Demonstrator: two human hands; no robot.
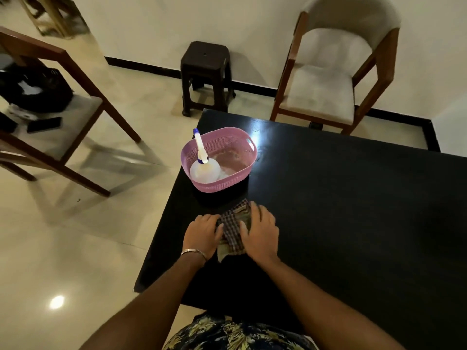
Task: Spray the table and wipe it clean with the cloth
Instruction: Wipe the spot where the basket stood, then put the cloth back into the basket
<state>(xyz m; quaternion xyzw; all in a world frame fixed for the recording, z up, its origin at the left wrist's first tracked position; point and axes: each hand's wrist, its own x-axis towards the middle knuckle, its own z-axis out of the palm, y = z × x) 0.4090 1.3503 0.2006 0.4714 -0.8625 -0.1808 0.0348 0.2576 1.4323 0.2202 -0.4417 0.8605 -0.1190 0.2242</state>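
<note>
Cloth (233, 229), checked and bunched, lies on the black desk (353, 210) at lower centre of the frame, near the desk's left edge and just below the pink basket (219, 184). The left hand (202, 234) presses flat on the cloth's left side, fingers spread and not curled round it; the right hand (260, 232) lies palm-down on its right side, likewise flat, so neither grip is clamped on the cloth, though both bear on it. A bangle (193, 251) circles the left wrist.

Progress, as a judgement: the spray bottle (203, 165) stands inside the basket, nozzle up and untouched by either hand, so the spraying is either over or not begun; the desk shows no droplets or streaks that would settle it. The hands' placement suits the start of a wiping pass, or the folding of the cloth. Most of the desk, to centre and right, would remain to be covered.

Surface and room, left to right: a wooden chair (63, 102) at upper left carries a dark bag (35, 92) and a phone (44, 124); glossy cream floor tiles (75, 248) reflect a ceiling light; a dark plastic stool (206, 77) stands against the wall at upper centre; the desk's gloss top throws a bright glare beside the basket; a cushioned wooden chair (326, 89) fills the upper right.
</note>
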